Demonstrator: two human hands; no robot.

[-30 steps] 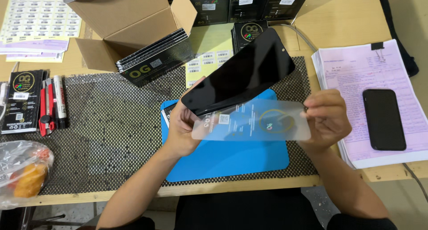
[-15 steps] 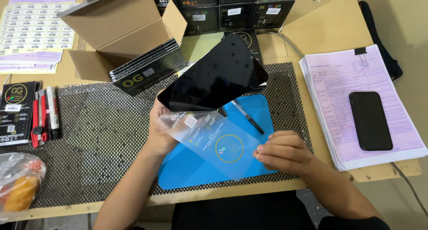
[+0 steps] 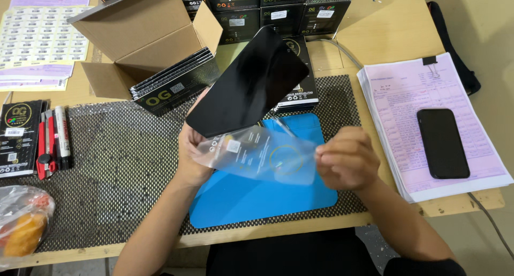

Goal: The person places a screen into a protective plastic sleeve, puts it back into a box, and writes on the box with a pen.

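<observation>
Left hand point(image 3: 188, 157) grip pinches flat black glass panel point(image 3: 249, 83) tilted above it; right hand point(image 3: 345, 159) grip pinches clear plastic film sleeve point(image 3: 257, 155) edge: peel slowly, touching edges only.

glass panel point(image 3: 249, 86): glossy black | film point(image 3: 262, 155): clear plastic | mat point(image 3: 257, 193): matt blue

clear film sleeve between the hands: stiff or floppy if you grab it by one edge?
Probably floppy: the clear film sleeve bows between the left hand and the right hand. Likely very light, since fingertips alone hold it. Its glossy surface suggests it may slip.
</observation>
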